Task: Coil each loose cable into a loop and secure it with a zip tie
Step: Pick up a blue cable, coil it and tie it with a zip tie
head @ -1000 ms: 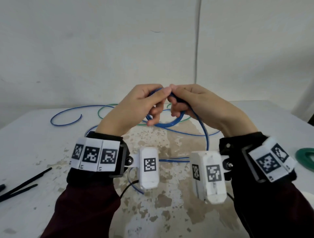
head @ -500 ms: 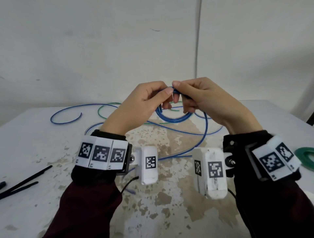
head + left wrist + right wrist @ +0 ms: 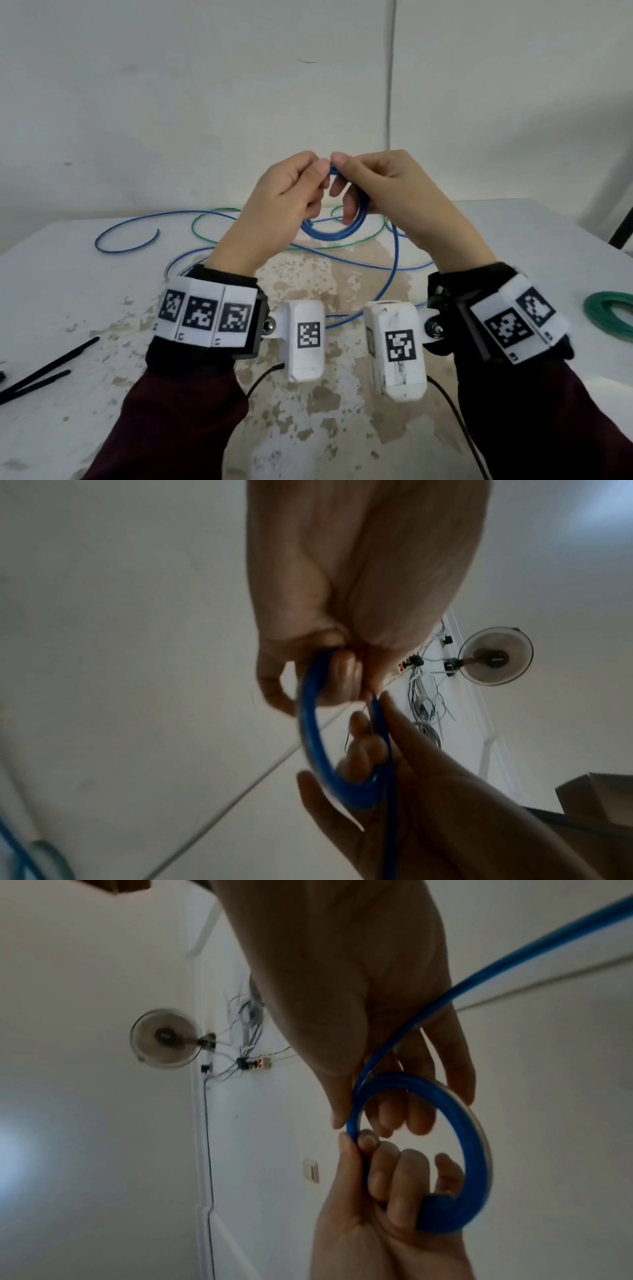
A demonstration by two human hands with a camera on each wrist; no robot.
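Note:
Both hands hold a small coil of blue cable point(image 3: 334, 233) in the air above the white table point(image 3: 68, 291). My left hand point(image 3: 317, 185) pinches the coil's top between thumb and curled fingers. My right hand point(image 3: 342, 178) pinches the same spot from the right, with its fingers through the loop. The cable's loose tail point(image 3: 394, 267) drops from the right hand to the table and runs left to a free end point(image 3: 130, 246). The left wrist view shows the coil point(image 3: 308, 737) between both hands. In the right wrist view the coil point(image 3: 479, 1137) has several turns.
A loose green cable point(image 3: 212, 219) lies on the table behind the hands, crossing the blue one. Black zip ties point(image 3: 44, 373) lie at the left edge. A coiled green cable point(image 3: 609, 315) sits at the right edge. The tabletop is stained brown in the middle.
Both hands have risen and turned, so the blue coil now hangs lower beneath the fingertips. More of the tail has lifted off the table.

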